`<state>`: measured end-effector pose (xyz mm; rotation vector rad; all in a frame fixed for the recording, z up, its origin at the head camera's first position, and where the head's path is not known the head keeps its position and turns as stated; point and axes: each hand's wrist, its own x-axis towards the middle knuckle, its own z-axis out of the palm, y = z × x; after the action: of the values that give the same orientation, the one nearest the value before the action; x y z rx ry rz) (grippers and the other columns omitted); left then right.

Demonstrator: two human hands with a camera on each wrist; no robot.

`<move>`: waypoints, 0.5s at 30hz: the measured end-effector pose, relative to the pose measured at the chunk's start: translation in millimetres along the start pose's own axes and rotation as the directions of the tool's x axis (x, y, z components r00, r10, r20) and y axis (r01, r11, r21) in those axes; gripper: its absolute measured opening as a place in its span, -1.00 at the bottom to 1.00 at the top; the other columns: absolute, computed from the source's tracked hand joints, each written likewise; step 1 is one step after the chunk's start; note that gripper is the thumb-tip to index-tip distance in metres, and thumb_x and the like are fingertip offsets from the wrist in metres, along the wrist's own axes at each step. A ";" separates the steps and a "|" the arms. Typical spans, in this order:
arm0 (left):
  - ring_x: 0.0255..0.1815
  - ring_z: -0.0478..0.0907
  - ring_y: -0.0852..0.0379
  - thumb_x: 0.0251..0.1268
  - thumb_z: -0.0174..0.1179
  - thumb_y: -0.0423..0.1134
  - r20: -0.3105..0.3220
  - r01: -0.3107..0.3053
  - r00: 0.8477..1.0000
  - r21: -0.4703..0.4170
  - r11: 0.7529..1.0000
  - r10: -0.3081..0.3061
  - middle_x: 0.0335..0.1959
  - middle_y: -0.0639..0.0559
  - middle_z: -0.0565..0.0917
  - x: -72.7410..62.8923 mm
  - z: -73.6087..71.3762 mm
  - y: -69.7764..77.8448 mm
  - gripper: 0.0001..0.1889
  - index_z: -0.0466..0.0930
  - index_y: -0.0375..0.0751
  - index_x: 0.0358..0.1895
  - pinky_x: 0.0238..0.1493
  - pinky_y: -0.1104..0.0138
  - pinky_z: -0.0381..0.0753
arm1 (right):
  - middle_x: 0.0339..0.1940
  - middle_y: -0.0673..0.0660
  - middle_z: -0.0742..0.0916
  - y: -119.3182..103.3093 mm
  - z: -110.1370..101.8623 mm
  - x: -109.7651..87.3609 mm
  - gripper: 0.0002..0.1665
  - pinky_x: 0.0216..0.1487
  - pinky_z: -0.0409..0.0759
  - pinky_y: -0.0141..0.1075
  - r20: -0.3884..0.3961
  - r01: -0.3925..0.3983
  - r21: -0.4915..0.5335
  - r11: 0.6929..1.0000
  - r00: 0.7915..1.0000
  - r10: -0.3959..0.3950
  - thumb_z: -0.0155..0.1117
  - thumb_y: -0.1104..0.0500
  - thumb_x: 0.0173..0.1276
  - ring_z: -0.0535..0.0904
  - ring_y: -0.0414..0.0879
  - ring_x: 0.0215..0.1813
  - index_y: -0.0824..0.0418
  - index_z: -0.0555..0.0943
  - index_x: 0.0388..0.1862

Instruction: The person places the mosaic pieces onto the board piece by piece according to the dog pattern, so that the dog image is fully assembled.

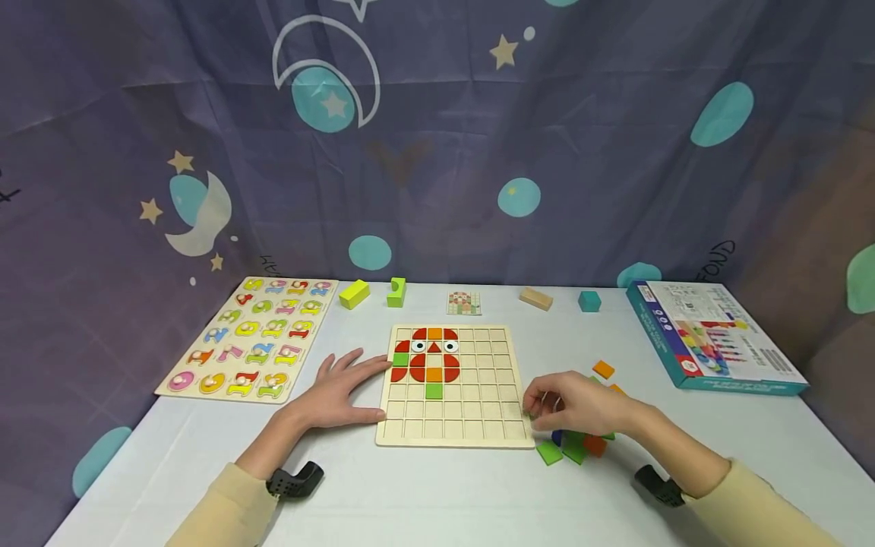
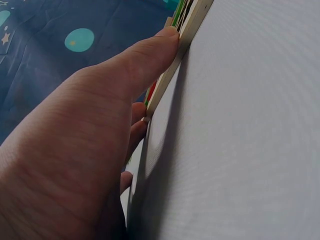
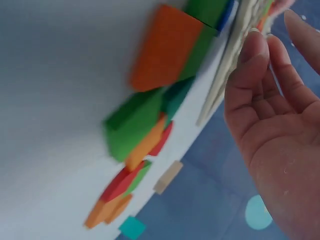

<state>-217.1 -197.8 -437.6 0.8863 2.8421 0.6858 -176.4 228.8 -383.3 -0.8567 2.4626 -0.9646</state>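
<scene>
Pale wood for the grid board [image 1: 487, 384], flat near the middle of the white table [image 1: 383, 501], with red, orange and green inlaid tiles [image 1: 434, 374] toward its far left corner, and left hand [image 1: 342, 391] at its left edge, fingers spread wide, thumb and forefinger tips touching the rim. Just beside the right edge, right hand [image 1: 574, 403] with fingers curled, thumb and forefinger narrow (cannot tell whether holding anything), among loose tiles [image 1: 549, 453]. Toward the table's far left corner, number puzzle [image 1: 232, 333]; toward its far right corner, box [image 1: 718, 342].
</scene>
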 end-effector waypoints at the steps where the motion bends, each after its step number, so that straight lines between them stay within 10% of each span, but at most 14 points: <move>1: 0.61 -0.08 -0.19 0.12 0.32 0.36 0.001 0.001 1.000 0.000 1.000 -0.001 0.55 0.14 0.28 0.0 -0.2 0.2 -0.09 0.32 0.10 0.54 0.44 -0.29 -0.35 | -0.32 -0.07 0.64 0.7 1.1 -3.8 -0.80 -0.19 0.62 -0.34 0.007 -0.002 0.003 1.000 1.000 0.002 0.47 0.17 0.30 0.57 -0.18 -0.27 0.15 0.64 -0.16; 15: 0.61 -0.09 -0.20 0.11 0.33 0.36 -0.003 0.007 1.000 -0.005 1.000 -0.007 0.55 0.13 0.28 -0.1 -0.5 1.7 -0.09 0.33 0.10 0.53 0.44 -0.29 -0.35 | -0.25 -0.16 0.59 2.6 14.1 -28.1 -0.69 -0.14 0.59 -0.37 0.035 -0.101 -0.111 0.989 0.994 0.106 0.60 0.01 0.16 0.50 -0.17 -0.20 -0.10 0.67 -0.17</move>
<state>-216.2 -196.8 -436.4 0.8756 2.8436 0.6933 -149.0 241.8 -392.1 -0.7662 2.5168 -0.7757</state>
